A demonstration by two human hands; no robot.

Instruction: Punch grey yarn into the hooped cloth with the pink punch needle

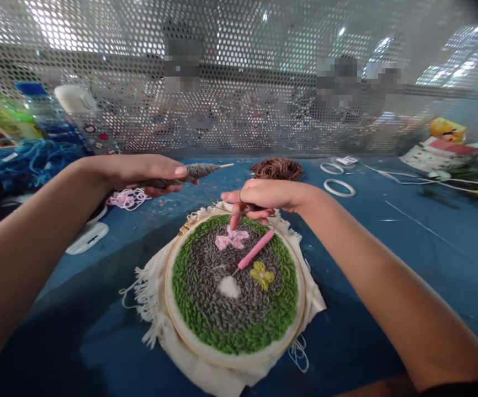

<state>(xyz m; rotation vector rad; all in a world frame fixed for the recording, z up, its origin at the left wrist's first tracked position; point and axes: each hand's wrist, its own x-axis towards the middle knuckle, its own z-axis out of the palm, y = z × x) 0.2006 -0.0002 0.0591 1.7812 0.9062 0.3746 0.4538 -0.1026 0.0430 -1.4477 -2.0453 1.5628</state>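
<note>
Embroidery hoop, wooden, lies flat on the blue table, near & mid-scene, btwn the two forearms. White cloth is stretched in it, fringed edge out past the ring, esp. on the left. Stitching: green border, grey centre w/ pink motif at the far side, yellow flower to the right & white patch nearer. Pink-handled punch needle lies across the grey, handle pointing far right, tip just beside the white patch.

L hand, far left of the hoop, has its grip clamped on a grey yarn spindle; the pale stick end pokes out to the right. R hand is over the hoop's far edge, fingers bent; smth thin & dark shows among them, can't tell what, or if the grip is closed on it.

Pink yarn lies just below L hand, brown yarn bundle beyond R hand, white rings farther right. Far left: blue yarn near bottles. Perforated metal panel stands at the table's far side.
</note>
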